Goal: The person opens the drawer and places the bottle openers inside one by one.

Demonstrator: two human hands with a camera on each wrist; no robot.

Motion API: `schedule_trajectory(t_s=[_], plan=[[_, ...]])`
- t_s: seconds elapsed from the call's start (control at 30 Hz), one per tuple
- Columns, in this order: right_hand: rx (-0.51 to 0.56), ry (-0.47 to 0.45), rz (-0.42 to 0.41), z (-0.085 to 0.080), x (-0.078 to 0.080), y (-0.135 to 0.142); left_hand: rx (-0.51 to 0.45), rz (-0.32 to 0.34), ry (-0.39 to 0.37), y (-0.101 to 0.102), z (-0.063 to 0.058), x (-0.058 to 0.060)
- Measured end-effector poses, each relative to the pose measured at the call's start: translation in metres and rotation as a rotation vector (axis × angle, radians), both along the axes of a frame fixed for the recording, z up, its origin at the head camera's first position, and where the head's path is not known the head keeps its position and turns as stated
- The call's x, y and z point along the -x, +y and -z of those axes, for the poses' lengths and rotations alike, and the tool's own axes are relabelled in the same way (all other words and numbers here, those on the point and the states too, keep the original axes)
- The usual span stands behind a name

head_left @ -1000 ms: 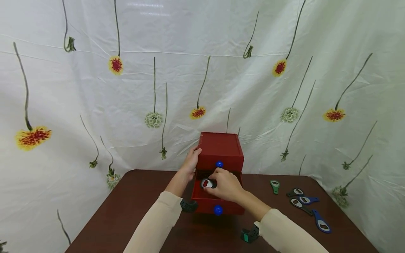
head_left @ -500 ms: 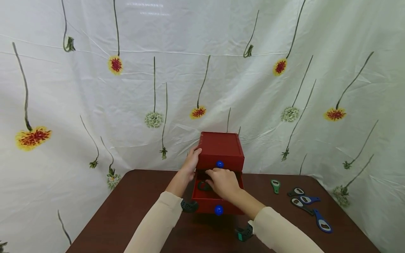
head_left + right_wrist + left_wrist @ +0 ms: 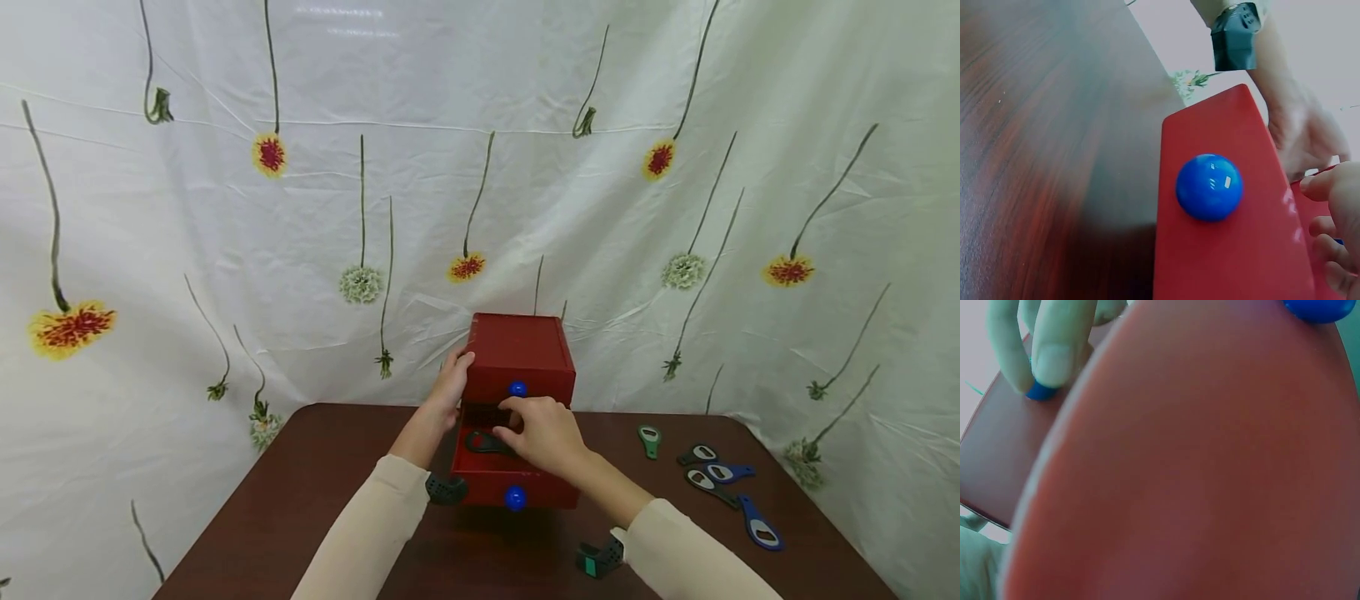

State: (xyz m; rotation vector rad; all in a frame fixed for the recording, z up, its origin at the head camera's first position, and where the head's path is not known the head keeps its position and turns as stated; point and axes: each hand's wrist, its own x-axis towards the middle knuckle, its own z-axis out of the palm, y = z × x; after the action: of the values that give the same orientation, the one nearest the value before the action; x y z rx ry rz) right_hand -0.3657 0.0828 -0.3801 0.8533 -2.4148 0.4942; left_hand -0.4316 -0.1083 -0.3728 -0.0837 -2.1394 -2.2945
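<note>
A red two-drawer box point(image 3: 519, 343) stands mid-table in the head view, its lower drawer point(image 3: 487, 482) pulled out. Inside that drawer lies a dark bottle opener point(image 3: 480, 442), partly hidden under my right hand point(image 3: 546, 433). My right fingers are loosely bent over the drawer, apart from each other, just below the upper blue knob point(image 3: 517, 389). My left hand point(image 3: 447, 385) rests against the box's left side, thumb at the front edge. In the right wrist view the lower blue knob point(image 3: 1210, 187) shows large; the drawer's side point(image 3: 1197, 462) fills most of the left wrist view.
Several bottle openers lie on the dark table at the right: a green one point(image 3: 649, 440), black ones such as this black opener point(image 3: 711, 486), and blue ones such as this blue opener point(image 3: 762, 527). A white flower-printed cloth point(image 3: 315, 217) hangs behind the table.
The bottle opener, pinched in my right hand a second ago, now lies in the lower drawer. My right fingers have let go and lifted slightly. The left hand keeps its place.
</note>
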Motion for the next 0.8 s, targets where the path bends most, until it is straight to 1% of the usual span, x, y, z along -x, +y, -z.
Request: schedule_trajectory(t_s=[0.17, 0.33, 0.5, 0.8], plan=[[0.015, -0.017, -0.005, -0.005, -0.002, 0.012, 0.004, -0.002, -0.006, -0.001, 0.002, 0.002], [0.018, -0.082, -0.023, -0.013, -0.005, 0.029, -0.004, -0.004, -0.008, -0.002, 0.002, 0.003], [0.033, -0.156, 0.016, -0.018, -0.003, 0.048, -0.012, -0.001, -0.011, -0.002, 0.002, 0.004], [0.077, -0.195, 0.05, -0.022, -0.002, 0.078, -0.012, -0.001, -0.014, -0.001, 0.0, 0.003]])
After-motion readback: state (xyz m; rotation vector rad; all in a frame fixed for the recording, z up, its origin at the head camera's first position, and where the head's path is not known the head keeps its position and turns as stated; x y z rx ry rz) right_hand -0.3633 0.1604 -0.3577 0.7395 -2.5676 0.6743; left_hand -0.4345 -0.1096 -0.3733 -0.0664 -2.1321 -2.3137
